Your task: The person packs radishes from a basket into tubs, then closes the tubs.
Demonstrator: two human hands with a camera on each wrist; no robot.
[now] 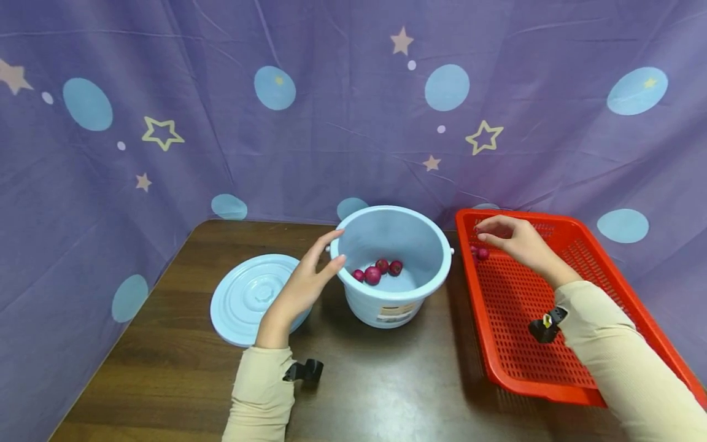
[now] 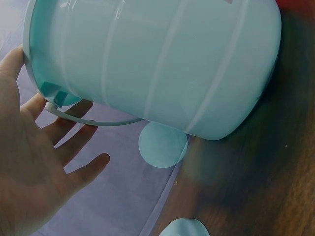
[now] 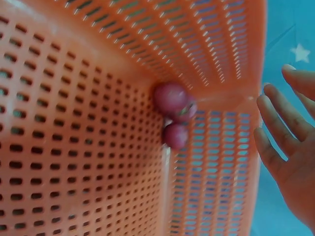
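Observation:
A light blue bucket (image 1: 394,296) stands upright with several small, round, purplish-red fruits or vegetables (image 1: 372,275) on its bottom. My left hand (image 1: 304,283) is at the bucket's left rim, thumb and fingers spread. The left wrist view shows its fingertips at the rim and beside the thin bucket handle (image 2: 106,123). Over the far left part of a red plastic basket (image 1: 486,325) hovers my right hand (image 1: 513,240), fingers loosely bent and holding nothing. Below it, a few more purplish-red round pieces (image 3: 171,101) lie clustered in the basket's corner.
The bucket's round blue lid (image 1: 237,301) lies flat on the brown wooden table (image 1: 166,344), left of the bucket. The perforated basket stands to the bucket's right with raised side walls. Behind the table hangs a purple curtain (image 1: 342,141) with stars and dots.

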